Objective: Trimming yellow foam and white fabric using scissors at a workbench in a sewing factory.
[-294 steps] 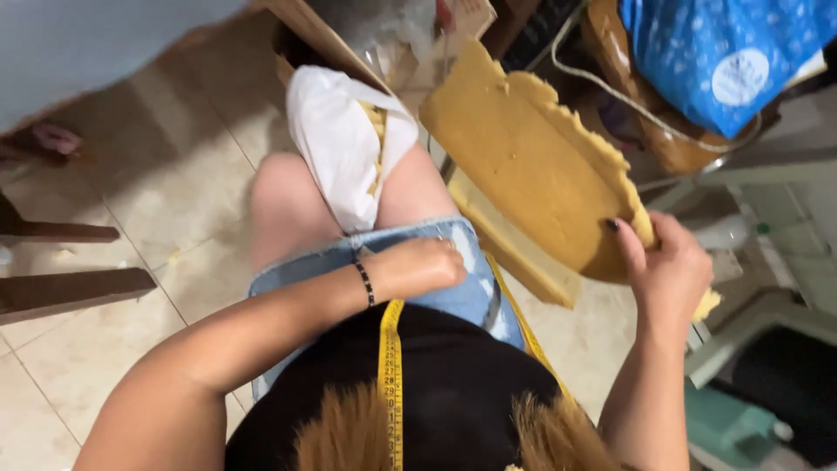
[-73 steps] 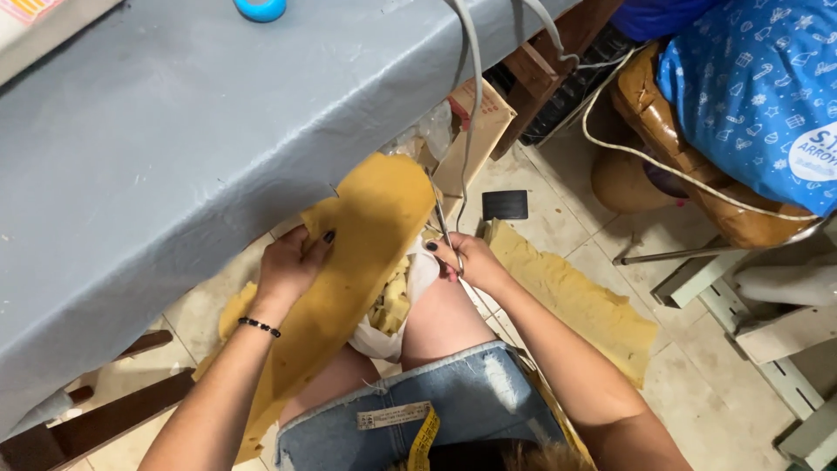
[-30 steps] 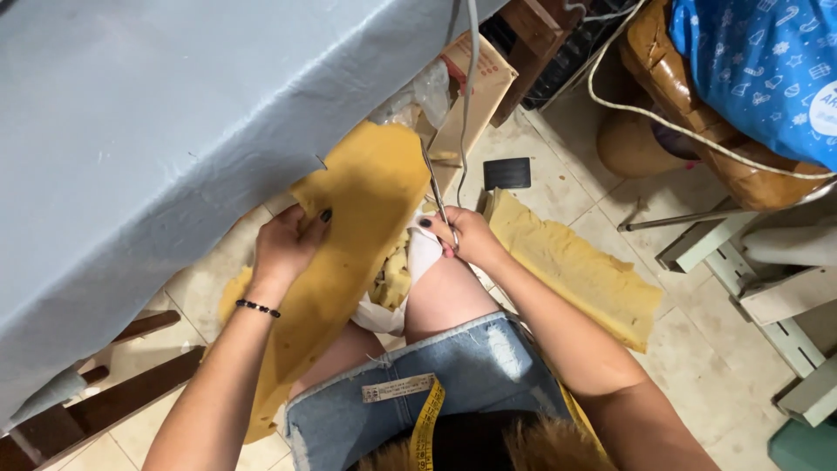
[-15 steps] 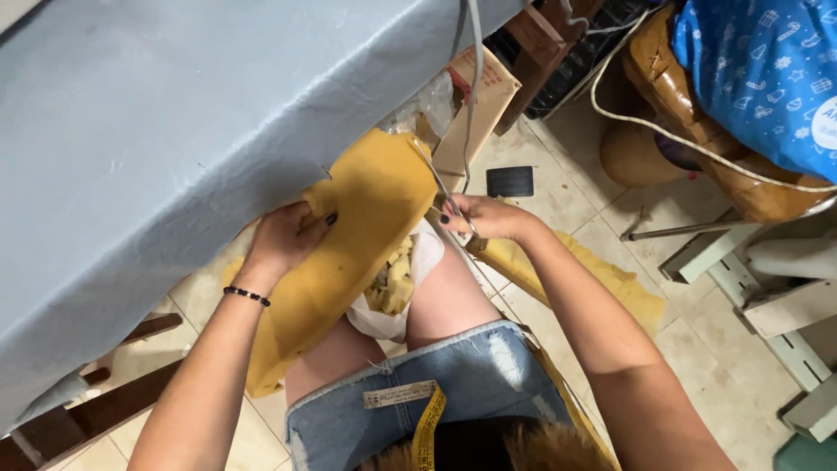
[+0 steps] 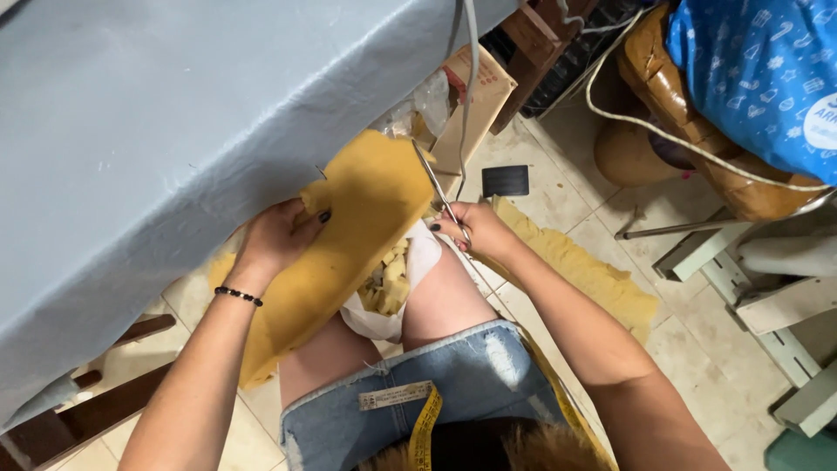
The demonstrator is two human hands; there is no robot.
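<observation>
Right hand (image 5: 478,231): grip closed on the handles of the scissors (image 5: 440,194), blades pointing up along the right edge of the yellow foam sheet (image 5: 349,235). Left hand (image 5: 277,235): grip closed on the sheet's upper left edge, just under the grey table (image 5: 174,131). The sheet is mustard yellow, ragged-edged, slanting down across the left knee. Offcuts lie in a white bag (image 5: 392,288) between the knees. Compared with half a second ago, the right hand sits slightly lower and nearer the sheet.
</observation>
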